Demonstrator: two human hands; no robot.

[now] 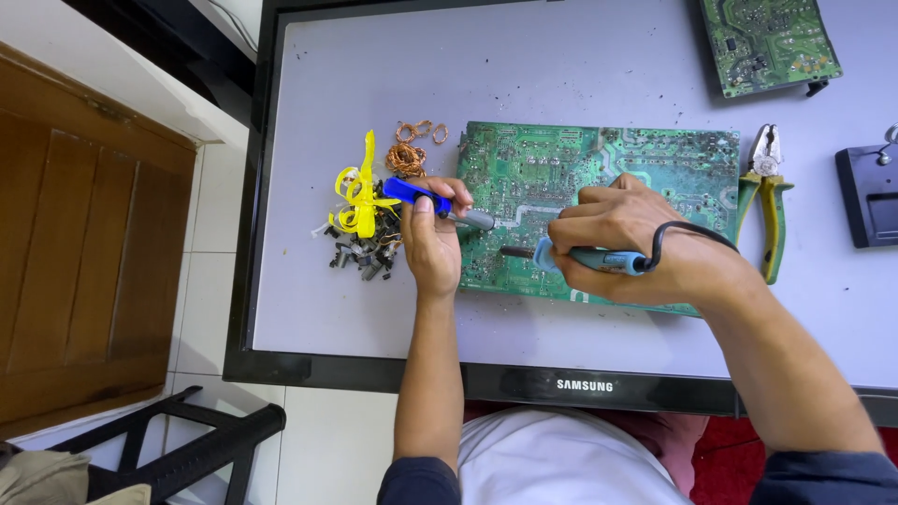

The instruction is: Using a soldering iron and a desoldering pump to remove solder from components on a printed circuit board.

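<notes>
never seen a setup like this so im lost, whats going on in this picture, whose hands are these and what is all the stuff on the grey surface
The one picture comes from a camera worn on a person's head, looking down at their own two bare hands. The right hand grips a light blue soldering iron with a black cord, its tip on a large green circuit board. The left hand holds a blue-handled tool with a metal tip, also at the board. All lies on a flat grey panel with a black frame. Beside the left hand sit yellow tape scraps, copper wire coils and small dark parts. Farther right lie yellow-handled pliers and a second, smaller green circuit board.
</notes>
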